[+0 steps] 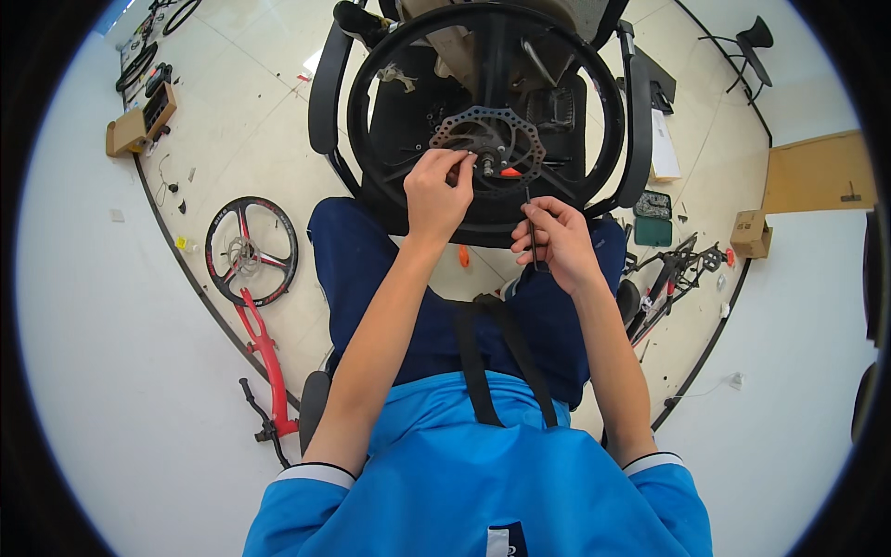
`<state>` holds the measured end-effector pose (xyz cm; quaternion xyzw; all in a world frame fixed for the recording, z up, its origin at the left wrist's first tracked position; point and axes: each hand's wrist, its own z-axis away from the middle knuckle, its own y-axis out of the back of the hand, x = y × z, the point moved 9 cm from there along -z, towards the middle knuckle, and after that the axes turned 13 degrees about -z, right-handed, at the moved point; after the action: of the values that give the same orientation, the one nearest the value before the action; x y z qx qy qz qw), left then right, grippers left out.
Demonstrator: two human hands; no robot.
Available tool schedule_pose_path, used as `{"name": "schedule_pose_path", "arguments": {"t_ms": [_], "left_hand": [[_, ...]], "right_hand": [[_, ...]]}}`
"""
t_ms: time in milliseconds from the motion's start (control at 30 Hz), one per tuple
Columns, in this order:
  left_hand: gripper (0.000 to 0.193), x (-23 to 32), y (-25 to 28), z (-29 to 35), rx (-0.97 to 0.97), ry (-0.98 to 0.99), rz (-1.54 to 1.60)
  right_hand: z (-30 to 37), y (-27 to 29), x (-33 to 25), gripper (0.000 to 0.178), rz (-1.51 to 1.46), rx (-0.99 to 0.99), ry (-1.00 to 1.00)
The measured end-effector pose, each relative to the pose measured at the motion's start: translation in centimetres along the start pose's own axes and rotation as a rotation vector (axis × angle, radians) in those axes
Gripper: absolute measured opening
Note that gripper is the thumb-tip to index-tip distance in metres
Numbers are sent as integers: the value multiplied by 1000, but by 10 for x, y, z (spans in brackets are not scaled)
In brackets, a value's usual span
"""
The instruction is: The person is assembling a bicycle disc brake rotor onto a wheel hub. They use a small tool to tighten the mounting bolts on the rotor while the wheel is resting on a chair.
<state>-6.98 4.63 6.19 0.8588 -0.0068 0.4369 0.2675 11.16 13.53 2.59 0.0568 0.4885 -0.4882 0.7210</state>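
Steel brake disc (486, 139), upper centre: left hand (436, 193) pinching at hub, nearer; right hand (555, 243) below-right, closed round upright hex key (530, 227).

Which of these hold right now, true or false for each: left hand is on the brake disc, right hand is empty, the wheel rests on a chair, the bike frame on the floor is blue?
1. The left hand has its fingers at the brake disc of the black wheel. True.
2. The right hand is empty. False: it holds a thin dark hex key.
3. The wheel rests on a black office chair. True.
4. The bike frame on the floor is blue. False: the frame is red.
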Motion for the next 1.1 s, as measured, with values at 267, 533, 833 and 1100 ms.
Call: {"name": "schedule_pose_path", "arguments": {"t_ms": [267, 533, 833, 1100], "left_hand": [[10, 12, -2, 0, 0, -285, -141], [9, 11, -3, 3, 18, -293, -133], [8, 3, -5, 9, 103, -173, -66], [9, 9, -4, 10, 117, -231, -112]], "right_hand": [[2, 2, 4, 17, -25, -17, -6], [3, 6, 3, 17, -25, -10, -3], [4, 9, 6, 18, -45, -15, -7], [3, 11, 10, 18, -46, -16, -19]]}}
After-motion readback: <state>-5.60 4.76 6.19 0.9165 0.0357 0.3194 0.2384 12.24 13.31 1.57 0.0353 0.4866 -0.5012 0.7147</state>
